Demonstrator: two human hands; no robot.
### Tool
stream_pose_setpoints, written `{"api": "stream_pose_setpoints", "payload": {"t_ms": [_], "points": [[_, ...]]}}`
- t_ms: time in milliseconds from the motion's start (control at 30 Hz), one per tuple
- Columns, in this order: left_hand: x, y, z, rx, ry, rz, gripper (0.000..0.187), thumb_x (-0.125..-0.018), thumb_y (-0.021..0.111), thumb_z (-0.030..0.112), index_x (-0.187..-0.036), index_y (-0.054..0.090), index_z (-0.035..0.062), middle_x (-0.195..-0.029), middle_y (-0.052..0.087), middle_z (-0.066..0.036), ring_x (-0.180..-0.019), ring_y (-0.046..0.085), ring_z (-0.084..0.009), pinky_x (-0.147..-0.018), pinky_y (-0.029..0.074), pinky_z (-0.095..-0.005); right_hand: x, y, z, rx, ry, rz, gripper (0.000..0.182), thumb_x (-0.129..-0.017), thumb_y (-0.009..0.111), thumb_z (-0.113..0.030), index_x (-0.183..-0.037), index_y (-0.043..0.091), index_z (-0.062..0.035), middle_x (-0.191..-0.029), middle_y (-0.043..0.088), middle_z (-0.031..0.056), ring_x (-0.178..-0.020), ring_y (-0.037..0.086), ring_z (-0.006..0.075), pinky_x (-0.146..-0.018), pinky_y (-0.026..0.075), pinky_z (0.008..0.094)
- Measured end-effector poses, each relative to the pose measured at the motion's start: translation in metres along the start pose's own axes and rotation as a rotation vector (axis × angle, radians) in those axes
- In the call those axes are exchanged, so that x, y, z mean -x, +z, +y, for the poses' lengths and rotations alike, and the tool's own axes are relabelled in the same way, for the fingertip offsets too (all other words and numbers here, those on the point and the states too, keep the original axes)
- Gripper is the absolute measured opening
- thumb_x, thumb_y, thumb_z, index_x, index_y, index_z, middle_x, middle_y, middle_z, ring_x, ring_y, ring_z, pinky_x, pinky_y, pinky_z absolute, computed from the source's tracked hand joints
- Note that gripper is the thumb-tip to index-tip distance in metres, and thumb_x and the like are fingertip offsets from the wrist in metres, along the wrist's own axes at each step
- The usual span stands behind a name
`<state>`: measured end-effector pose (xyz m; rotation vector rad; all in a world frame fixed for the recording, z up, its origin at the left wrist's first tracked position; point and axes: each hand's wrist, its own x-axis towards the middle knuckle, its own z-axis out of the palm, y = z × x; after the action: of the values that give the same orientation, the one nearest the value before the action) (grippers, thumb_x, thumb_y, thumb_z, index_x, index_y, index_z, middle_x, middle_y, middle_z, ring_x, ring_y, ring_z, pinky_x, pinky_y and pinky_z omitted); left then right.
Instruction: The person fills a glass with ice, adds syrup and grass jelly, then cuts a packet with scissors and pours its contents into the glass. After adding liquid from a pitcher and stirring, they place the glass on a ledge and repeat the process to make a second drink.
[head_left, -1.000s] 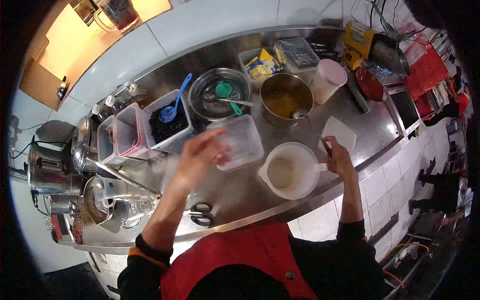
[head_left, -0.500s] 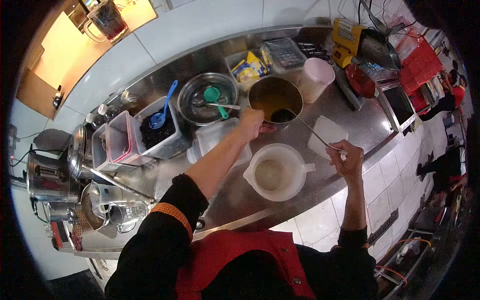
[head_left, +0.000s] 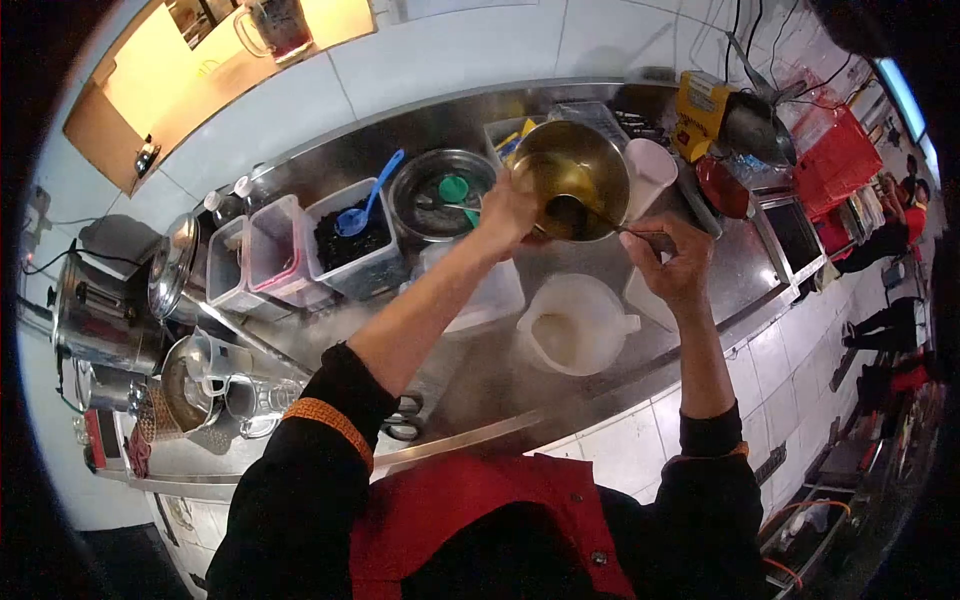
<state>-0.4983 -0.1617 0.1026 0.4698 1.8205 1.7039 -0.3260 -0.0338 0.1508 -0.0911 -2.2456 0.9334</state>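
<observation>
My left hand is closed on the near left side of a metal pot, at its handle, which my fingers mostly hide. The pot is tilted towards me and holds some amber liquid. Between the fingers of my right hand is the thin handle of a ladle, its dark bowl low inside the pot. Below the pot, a white plastic pitcher with its handle to the right stands on the steel counter. A translucent container lies beside it, partly behind my left forearm.
A bin of dark contents holds a blue spoon. Behind stands a metal bowl with a green scoop. A pink-lidded container stands right of the pot. Scissors lie near the counter's front edge.
The pot has been raised and tipped towards me by my left hand. My right hand and the ladle have moved up and closer to the pot. The view has shifted slightly.
</observation>
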Motion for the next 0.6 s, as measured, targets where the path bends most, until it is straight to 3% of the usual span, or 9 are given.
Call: {"api": "stream_pose_setpoints", "payload": {"t_ms": [133, 200, 233, 333, 400, 467, 533, 600], "points": [[0.04, -0.029, 0.04, -0.069, 0.036, 0.044, 0.039, -0.087, 0.042, 0.016, -0.124, 0.033, 0.0094, -0.087, 0.059, -0.016, -0.05, 0.06, -0.0204, -0.038, 0.051, -0.0261, -0.018, 0.015, -0.042, -0.067, -0.09, 0.007, 0.007, -0.075, 0.063, -0.009, -0.079, 0.062, -0.0037, -0.068, 0.063, 0.0069, -0.059, 0.059, 0.0125, -0.055, 0.047, 0.0258], [0.05, -0.055, 0.041, -0.092, 0.129, 0.046, 0.043, -0.081, 0.038, 0.006, -0.124, 0.03, 0.0032, -0.074, 0.059, -0.021, -0.048, 0.061, -0.0244, -0.039, 0.051, -0.0317, -0.024, 0.024, -0.072, -0.072, -0.145, -0.026, 0.007, -0.076, 0.062, -0.008, -0.079, 0.061, -0.0022, -0.07, 0.063, 0.0087, -0.061, 0.061, 0.0161, -0.056, 0.048, 0.0268], [0.063, -0.069, 0.047, -0.106, 0.179, 0.013, 0.041, -0.081, 0.039, 0.006, -0.122, 0.033, 0.0015, -0.074, 0.059, -0.021, -0.048, 0.06, -0.0227, -0.036, 0.049, -0.029, -0.025, 0.027, -0.079, 0.015, -0.214, -0.077, 0.007, -0.076, 0.062, -0.007, -0.079, 0.061, -0.0013, -0.072, 0.064, 0.0104, -0.062, 0.062, 0.0182, -0.058, 0.048, 0.0272], [0.111, -0.109, 0.067, -0.125, 0.125, 0.005, 0.039, -0.081, 0.042, 0.007, -0.119, 0.037, 0.0004, -0.074, 0.059, -0.02, -0.047, 0.06, -0.0224, -0.035, 0.048, -0.0287, -0.022, 0.044, -0.115, -0.113, -0.27, -0.171, 0.007, -0.074, 0.063, -0.006, -0.079, 0.061, -0.0009, -0.072, 0.064, 0.011, -0.062, 0.063, 0.0197, -0.058, 0.049, 0.0278], [0.144, -0.135, 0.072, -0.154, 0.104, 0.105, 0.037, -0.082, 0.043, 0.008, -0.118, 0.039, 0.0005, -0.073, 0.058, -0.018, -0.046, 0.059, -0.0218, -0.034, 0.047, -0.0279, -0.019, 0.056, -0.142, -0.131, -0.362, -0.232, 0.007, -0.073, 0.064, -0.004, -0.079, 0.062, -0.0013, -0.072, 0.064, 0.0113, -0.063, 0.063, 0.0196, -0.057, 0.049, 0.0282], [0.174, -0.164, 0.071, -0.253, 0.065, 0.101, 0.036, -0.087, 0.037, 0.008, -0.122, 0.035, 0.004, -0.068, 0.06, -0.012, -0.045, 0.058, -0.0157, -0.035, 0.047, -0.0222, -0.014, 0.071, -0.162, -0.176, -0.524, -0.312, 0.008, -0.071, 0.063, -0.003, -0.08, 0.062, -0.002, -0.072, 0.064, 0.012, -0.063, 0.063, 0.0202, -0.057, 0.049, 0.0282], [0.211, -0.188, 0.078, -0.289, 0.007, 0.166, 0.036, -0.086, 0.038, 0.008, -0.122, 0.037, 0.0035, -0.066, 0.06, -0.012, -0.044, 0.058, -0.0146, -0.034, 0.046, -0.022, -0.01, 0.086, -0.186, -0.139, -0.656, -0.323, 0.011, -0.069, 0.066, -0.003, -0.079, 0.062, -0.0013, -0.07, 0.063, 0.0111, -0.06, 0.061, 0.0201, -0.055, 0.049, 0.0295], [0.244, -0.216, 0.074, -0.367, 0.069, 0.177, 0.04, -0.081, 0.037, 0.005, -0.121, 0.037, -0.0008, -0.071, 0.058, -0.016, -0.043, 0.058, -0.0192, -0.034, 0.047, -0.0264, -0.007, 0.107, -0.205, -0.12, -0.827, -0.394, 0.014, -0.068, 0.068, -0.005, -0.078, 0.061, -0.0002, -0.068, 0.059, 0.0096, -0.057, 0.057, 0.0205, -0.054, 0.047, 0.0309]]}}
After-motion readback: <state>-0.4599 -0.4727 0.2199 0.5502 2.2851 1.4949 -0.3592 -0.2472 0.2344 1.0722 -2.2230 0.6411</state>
